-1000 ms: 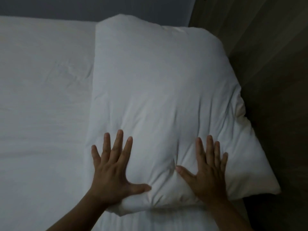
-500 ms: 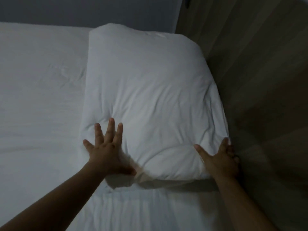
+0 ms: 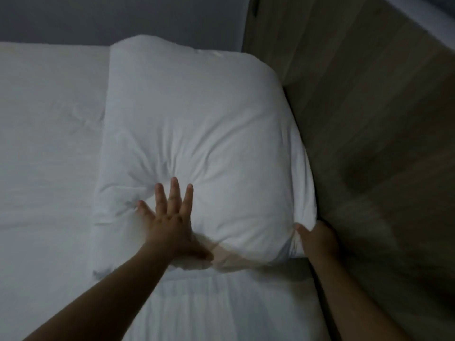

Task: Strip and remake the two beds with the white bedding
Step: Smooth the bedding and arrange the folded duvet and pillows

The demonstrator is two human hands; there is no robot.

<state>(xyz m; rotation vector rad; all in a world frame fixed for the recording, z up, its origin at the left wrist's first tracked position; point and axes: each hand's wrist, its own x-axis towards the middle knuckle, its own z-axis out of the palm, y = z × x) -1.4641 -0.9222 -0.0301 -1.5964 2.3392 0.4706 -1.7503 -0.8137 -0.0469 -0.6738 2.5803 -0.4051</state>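
Left hand has slid toward the middle of the pillow, flat and spread, pressing it smooth at the bed's far right beside the wood wall; right hand grips its near-right corner, likely squaring it.

You have open room on the left half of the bed, where bare sheet runs from the near edge to the far edge. A grey wall closes off that far edge. The pillow fills the right side and touches the wooden panel along the bed's right edge. Your right hand is squeezed between the two at the pillow's near corner. Your left hand lies flat on the pillow. A strip of sheet stays passable along the near edge.
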